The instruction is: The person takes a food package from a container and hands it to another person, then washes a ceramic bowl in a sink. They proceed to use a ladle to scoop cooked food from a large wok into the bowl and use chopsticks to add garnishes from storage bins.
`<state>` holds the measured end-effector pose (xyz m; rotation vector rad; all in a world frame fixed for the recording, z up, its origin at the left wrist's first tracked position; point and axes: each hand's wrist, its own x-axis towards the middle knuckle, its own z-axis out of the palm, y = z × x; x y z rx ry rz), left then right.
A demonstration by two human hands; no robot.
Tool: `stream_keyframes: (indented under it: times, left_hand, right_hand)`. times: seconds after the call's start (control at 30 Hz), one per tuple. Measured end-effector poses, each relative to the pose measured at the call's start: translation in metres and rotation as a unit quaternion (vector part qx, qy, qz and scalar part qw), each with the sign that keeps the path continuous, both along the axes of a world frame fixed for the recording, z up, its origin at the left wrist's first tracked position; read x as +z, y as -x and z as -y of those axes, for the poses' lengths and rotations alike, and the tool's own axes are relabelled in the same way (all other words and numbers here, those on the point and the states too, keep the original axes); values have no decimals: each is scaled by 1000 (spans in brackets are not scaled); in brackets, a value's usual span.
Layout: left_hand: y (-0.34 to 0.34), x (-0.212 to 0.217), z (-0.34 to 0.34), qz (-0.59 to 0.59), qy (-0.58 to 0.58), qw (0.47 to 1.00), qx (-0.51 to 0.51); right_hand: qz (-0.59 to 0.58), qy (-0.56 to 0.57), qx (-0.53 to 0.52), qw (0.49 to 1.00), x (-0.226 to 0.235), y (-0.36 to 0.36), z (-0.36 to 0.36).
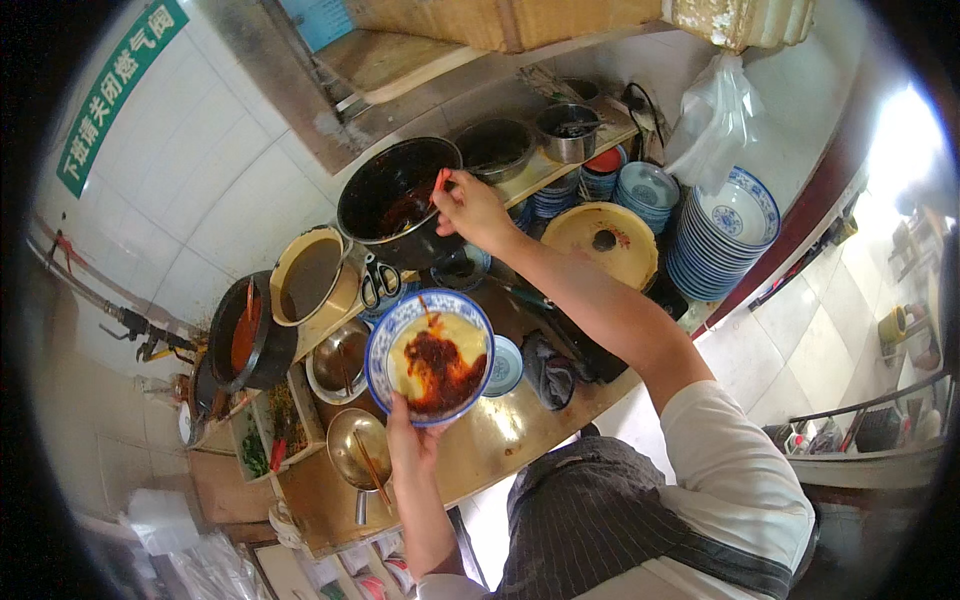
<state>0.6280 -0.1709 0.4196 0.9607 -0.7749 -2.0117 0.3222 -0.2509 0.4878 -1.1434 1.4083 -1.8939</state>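
My left hand (410,440) holds a white bowl with a blue patterned rim (377,340), tilted toward me, thumb at its near edge. Inside lies pale yellow food topped with a dark red, oily sauce (440,368). Farther up, my right hand (472,210) is closed round a red handle (441,180) over the right rim of a large black pot (370,185). Dark reddish residue shows in the pot; the handle's lower end cannot be made out. Just left of the bowl, black-handled scissors (380,281) hang by the shelf.
Left of the black pot stand a cream pot (283,262) and a dark pot of red sauce (240,330). Metal ladles (350,440) sit on the counter (500,440). At right are a yellow basin (560,235) and tall stacks of blue-white bowls (700,262). A dark cloth (548,372) lies near the edge.
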Motion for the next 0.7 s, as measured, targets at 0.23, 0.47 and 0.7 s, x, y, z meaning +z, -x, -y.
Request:
stream_keyframes:
  times: [0.23, 0.47, 0.7]
  left_hand:
    - [-28, -20, -45, 9, -38, 998, 53]
    - [-46, -49, -67, 1, -44, 992, 120]
    - [-42, -55, -76, -12, -49, 988, 144]
  right_hand:
    - [-580, -242, -260, 733, -125, 119, -123]
    - [-409, -327, -233, 820, -173, 159, -121]
    - [-350, -274, -315, 838, -180, 210, -60]
